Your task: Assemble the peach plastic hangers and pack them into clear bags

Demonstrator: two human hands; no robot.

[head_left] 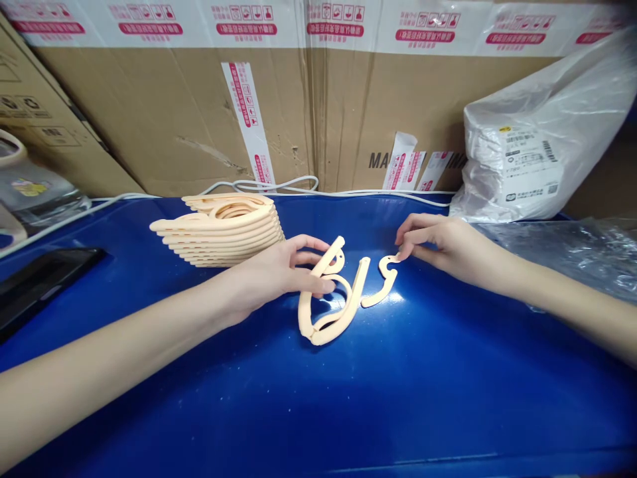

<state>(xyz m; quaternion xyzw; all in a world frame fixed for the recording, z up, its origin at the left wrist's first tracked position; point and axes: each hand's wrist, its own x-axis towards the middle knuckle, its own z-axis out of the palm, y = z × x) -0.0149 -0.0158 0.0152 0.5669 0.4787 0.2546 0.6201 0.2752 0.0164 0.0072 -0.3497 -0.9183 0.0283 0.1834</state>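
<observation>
hanger body (354,295), a peach plastic piece folded into a loop with one arm pointing up, lies at the centre of the frame on the blue mat (348,398). the left hand (271,275) has thumb and fingers closed around its upper left curve. just right of it, apart from it or barely touching, lies the s-shaped hook piece (384,287). the right hand (448,245) pinches that piece's top end between thumb and forefinger, the other fingers curled loosely. a stack of hangers (223,232) sits behind the left hand, and cardboard boxes (174,119) stand across the top of the frame. a white cable (279,186) runs along their foot, and a plastic bag (537,133) sits at the upper right. as a judgement, handling these two pieces well calls for pressing the body flat so it cannot pivot. the pinch should stay close to the hook's tip, leaving its lower end free to line up with the body.
</observation>
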